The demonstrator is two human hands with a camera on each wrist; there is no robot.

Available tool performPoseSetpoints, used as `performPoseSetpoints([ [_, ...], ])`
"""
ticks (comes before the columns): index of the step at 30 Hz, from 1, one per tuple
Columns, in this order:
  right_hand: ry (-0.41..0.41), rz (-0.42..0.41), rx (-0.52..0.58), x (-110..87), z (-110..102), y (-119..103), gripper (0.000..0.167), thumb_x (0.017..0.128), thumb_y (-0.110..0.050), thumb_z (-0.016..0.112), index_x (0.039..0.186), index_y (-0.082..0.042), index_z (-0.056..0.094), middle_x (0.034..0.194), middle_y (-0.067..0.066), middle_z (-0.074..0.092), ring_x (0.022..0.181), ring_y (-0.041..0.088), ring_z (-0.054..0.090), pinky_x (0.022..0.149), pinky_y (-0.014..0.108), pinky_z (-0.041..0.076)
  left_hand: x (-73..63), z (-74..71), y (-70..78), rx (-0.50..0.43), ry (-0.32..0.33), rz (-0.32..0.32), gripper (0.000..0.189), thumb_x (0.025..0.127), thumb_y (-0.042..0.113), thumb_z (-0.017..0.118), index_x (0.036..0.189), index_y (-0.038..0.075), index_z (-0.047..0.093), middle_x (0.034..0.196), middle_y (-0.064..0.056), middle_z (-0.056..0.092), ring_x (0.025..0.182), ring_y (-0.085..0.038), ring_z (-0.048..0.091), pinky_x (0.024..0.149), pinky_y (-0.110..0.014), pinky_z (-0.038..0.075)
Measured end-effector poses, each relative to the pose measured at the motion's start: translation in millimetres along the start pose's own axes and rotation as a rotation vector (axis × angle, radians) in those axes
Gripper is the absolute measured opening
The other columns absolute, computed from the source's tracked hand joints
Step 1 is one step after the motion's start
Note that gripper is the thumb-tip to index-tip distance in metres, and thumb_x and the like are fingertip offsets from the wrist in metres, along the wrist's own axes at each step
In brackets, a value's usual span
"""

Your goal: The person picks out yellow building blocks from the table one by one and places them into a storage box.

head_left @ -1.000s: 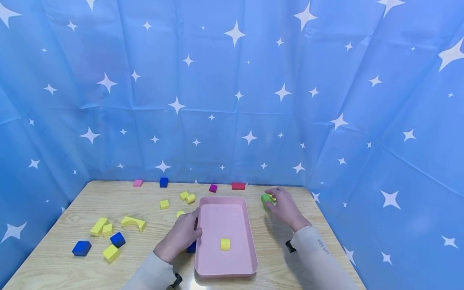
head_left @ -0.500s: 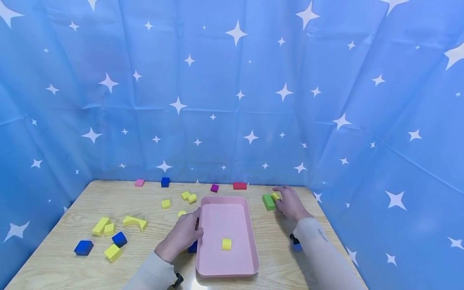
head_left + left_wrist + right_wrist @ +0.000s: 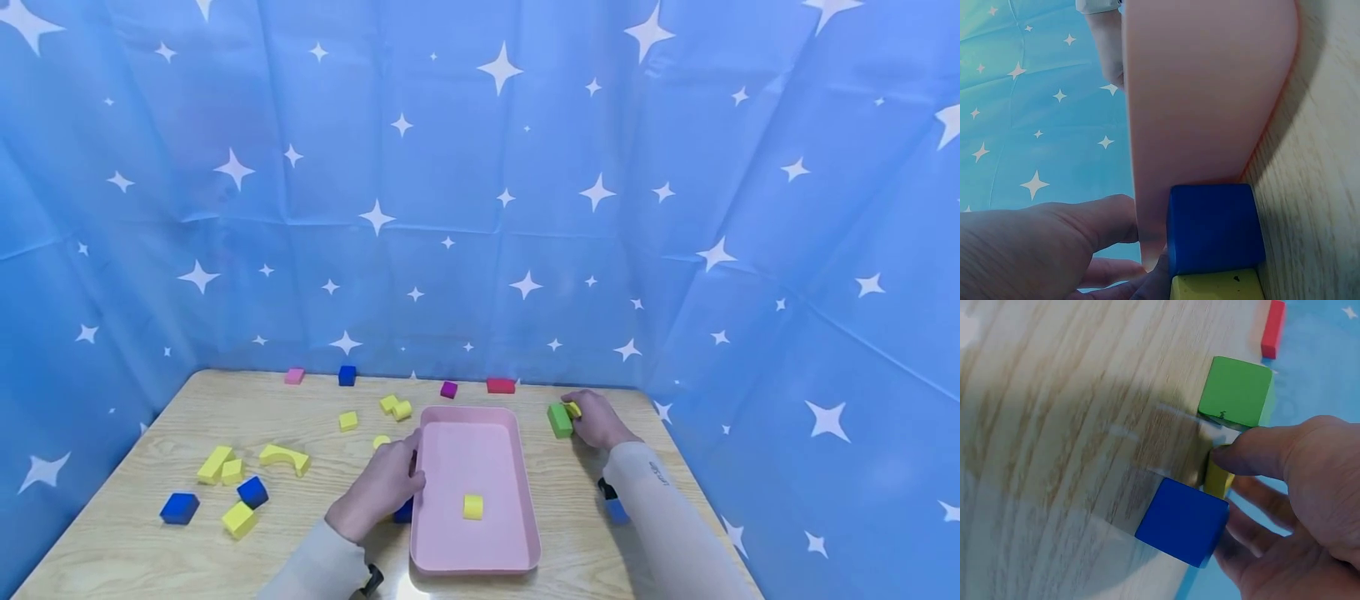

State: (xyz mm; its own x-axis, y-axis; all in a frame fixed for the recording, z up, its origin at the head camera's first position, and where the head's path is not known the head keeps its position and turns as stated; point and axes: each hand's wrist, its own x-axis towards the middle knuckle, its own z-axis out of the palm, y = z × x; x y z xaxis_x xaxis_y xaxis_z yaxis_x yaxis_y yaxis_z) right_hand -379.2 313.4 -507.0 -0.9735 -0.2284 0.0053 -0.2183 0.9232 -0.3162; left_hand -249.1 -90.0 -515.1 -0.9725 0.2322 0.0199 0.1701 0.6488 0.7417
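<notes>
My left hand [image 3: 381, 485] grips the left rim of a shallow pink tray [image 3: 431, 546], thumb at the rim and fingers along the outer wall. A yellow cylinder [image 3: 472, 507] lies inside the tray. Against the tray's outer wall, in the left wrist view, sit a blue block [image 3: 1216, 228] and a yellow block [image 3: 1216, 286]. Over at the right back, my right hand [image 3: 598, 419] pinches a small yellow block [image 3: 1216, 477] between thumb and fingers, partly hidden by them. Right beside it stands a green block [image 3: 559, 421]; the right wrist view also has a blue block [image 3: 1182, 522] nearby.
Several yellow blocks, an arch [image 3: 285, 458] among them, and two blue blocks [image 3: 180, 508] lie on the table's left side. Along the back edge are a pink block [image 3: 294, 377], a purple block [image 3: 448, 389] and a red block [image 3: 501, 386]. A starry blue curtain [image 3: 465, 192] surrounds the table.
My right hand has come off the green block, moved slightly right and taken hold of the small yellow block behind it. The left hand stays on the tray.
</notes>
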Motion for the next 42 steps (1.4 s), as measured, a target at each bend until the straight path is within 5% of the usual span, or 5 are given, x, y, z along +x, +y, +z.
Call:
performPoseSetpoints([
  [9,0.033,0.000,-0.014,-1.7,2.9,3.3,0.045,0.099,0.016,0.070,0.143,0.008,0.075,0.141,0.030,0.074,0.139,0.053,0.069,0.123,0.067,0.058,-1.1,-0.9,1.8,-0.005,0.000,0.001,0.072,0.105,-0.002,0.077,0.171,-0.008,0.048,0.143,-0.024,0.079,0.107,-0.021,0.074,0.093,-0.042,0.073],
  [16,0.053,0.011,-0.012,-2.5,3.8,7.4,0.041,0.100,0.013,0.073,0.141,0.008,0.076,0.145,0.031,0.074,0.143,0.054,0.066,0.125,0.068,0.057,-1.6,1.2,2.0,0.000,0.000,-0.002,0.071,0.105,-0.001,0.077,0.170,-0.008,0.050,0.150,-0.026,0.076,0.114,-0.023,0.077,0.106,-0.054,0.071],
  [31,0.137,0.018,0.012,-26.7,-12.8,-8.2,0.041,0.104,0.006,0.079,0.145,0.008,0.075,0.149,0.034,0.070,0.140,0.054,0.068,0.114,0.064,0.065,-2.1,1.4,4.0,0.021,-0.004,-0.005,0.071,0.106,-0.001,0.077,0.171,-0.008,0.049,0.156,-0.028,0.072,0.130,-0.030,0.078,0.110,-0.056,0.069],
  [42,0.178,-0.033,0.029,-45.9,-18.5,-45.7,0.038,0.101,0.004,0.084,0.139,0.006,0.078,0.139,0.028,0.073,0.128,0.044,0.075,0.107,0.055,0.070,-5.0,-0.7,5.1,0.043,0.006,0.002,0.070,0.106,0.000,0.078,0.171,-0.004,0.051,0.158,-0.027,0.072,0.138,-0.035,0.077,0.112,-0.058,0.068],
])
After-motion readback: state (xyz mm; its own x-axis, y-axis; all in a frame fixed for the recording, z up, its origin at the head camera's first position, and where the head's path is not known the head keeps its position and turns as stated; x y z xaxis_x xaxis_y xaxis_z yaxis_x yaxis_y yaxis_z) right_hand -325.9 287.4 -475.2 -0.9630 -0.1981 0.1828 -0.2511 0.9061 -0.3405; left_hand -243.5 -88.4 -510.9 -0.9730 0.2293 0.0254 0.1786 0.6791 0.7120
